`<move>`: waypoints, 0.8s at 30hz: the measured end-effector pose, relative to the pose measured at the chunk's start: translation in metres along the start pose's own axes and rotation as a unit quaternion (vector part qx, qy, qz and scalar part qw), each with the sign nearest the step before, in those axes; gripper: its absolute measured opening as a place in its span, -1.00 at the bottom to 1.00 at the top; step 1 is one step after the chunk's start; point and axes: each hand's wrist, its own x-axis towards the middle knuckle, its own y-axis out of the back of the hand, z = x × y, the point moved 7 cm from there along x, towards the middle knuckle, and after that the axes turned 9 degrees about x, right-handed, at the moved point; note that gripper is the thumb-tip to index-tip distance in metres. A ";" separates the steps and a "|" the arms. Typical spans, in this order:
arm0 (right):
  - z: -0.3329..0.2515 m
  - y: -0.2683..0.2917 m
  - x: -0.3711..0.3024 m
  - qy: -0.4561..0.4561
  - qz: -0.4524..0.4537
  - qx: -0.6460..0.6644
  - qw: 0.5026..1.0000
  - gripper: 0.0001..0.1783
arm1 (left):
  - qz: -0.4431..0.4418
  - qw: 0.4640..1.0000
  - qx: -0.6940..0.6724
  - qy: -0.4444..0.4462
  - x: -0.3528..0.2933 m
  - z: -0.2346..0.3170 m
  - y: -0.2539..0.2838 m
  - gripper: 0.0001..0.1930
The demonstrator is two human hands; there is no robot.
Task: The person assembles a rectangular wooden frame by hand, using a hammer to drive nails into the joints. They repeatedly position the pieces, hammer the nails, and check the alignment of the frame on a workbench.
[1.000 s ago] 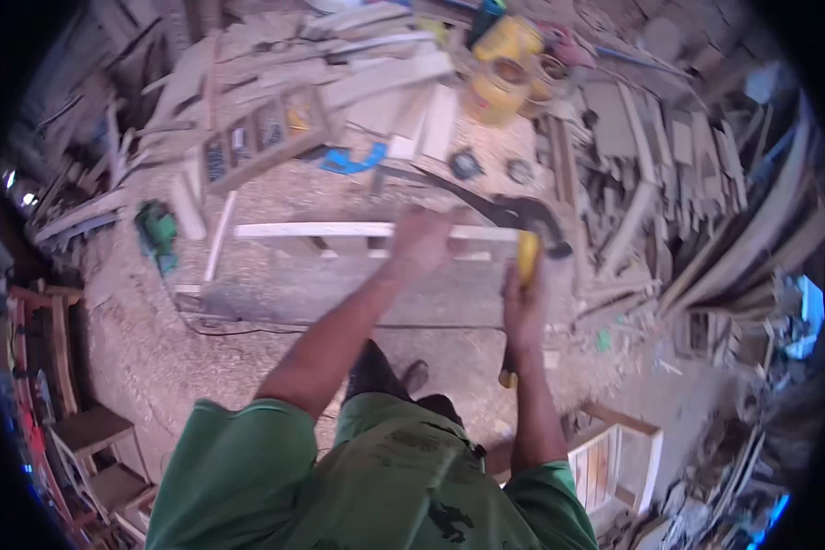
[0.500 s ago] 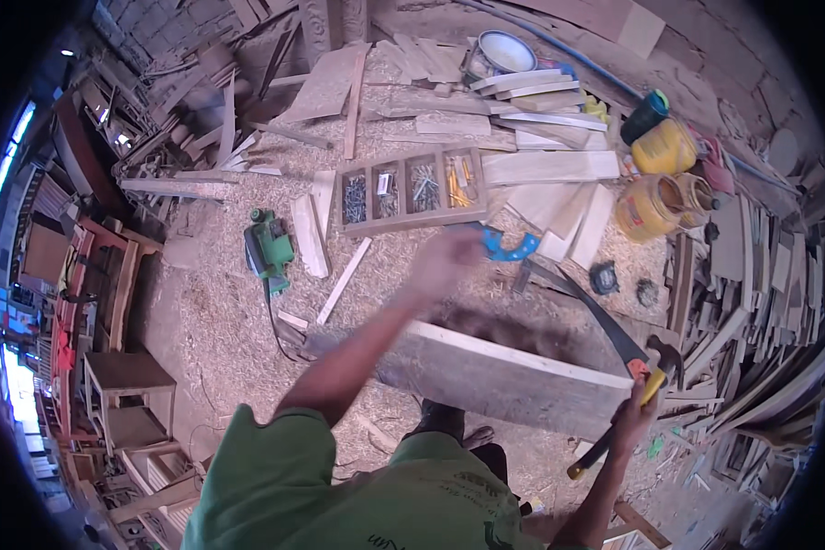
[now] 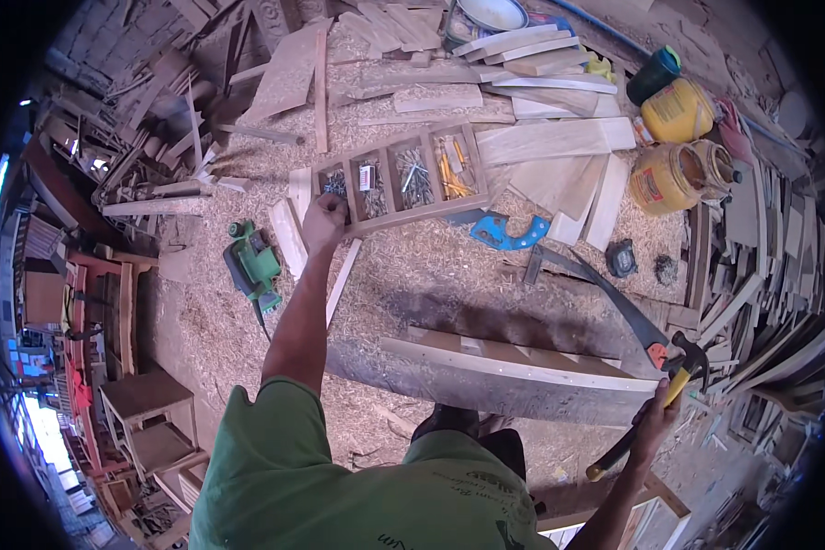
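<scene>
My left hand [image 3: 326,222] is at the near left corner of a divided wooden box [image 3: 422,216], by the compartment of dark nails [image 3: 335,183]. Its fingers are curled together, and whatever they may hold is hidden. The other compartments hold a small matchbox-like packet [image 3: 367,177], silvery nails [image 3: 416,186] and yellow pencil-like sticks [image 3: 453,174]. At the right, my right hand [image 3: 655,417] grips a claw hammer [image 3: 676,383] by its yellow and black handle, head up. Just left of that hand, a long narrow wooden board [image 3: 522,369] lies along the bench's near edge.
A blue-handled saw [image 3: 510,233] lies below the box, and a handsaw [image 3: 623,307] points toward the hammer. A green power planer [image 3: 253,266] sits at the left among shavings. Yellow jars [image 3: 674,179] and pale offcuts [image 3: 559,142] crowd the far right.
My left hand has swung left from over the bench's middle to the box's left compartment. My right hand keeps its hold on the hammer. More of the narrow board's back side shows.
</scene>
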 end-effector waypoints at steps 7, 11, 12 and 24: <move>0.003 -0.002 0.004 -0.004 -0.018 0.015 1.000 -0.57 | -0.047 0.994 -0.097 -0.030 0.023 -0.026 -0.014 -0.81; -0.004 -0.004 0.000 0.023 -0.021 0.036 0.999 -0.57 | -0.034 0.998 0.021 -0.044 0.025 -0.031 -0.014 -0.79; 0.003 -0.005 0.003 0.016 -0.032 0.034 0.999 -0.56 | -0.023 0.998 0.042 -0.038 0.027 -0.046 -0.011 -0.79; 0.012 0.005 -0.001 0.005 -0.037 0.072 0.997 -0.55 | 0.043 0.973 -0.216 0.062 0.032 -0.030 0.014 -0.82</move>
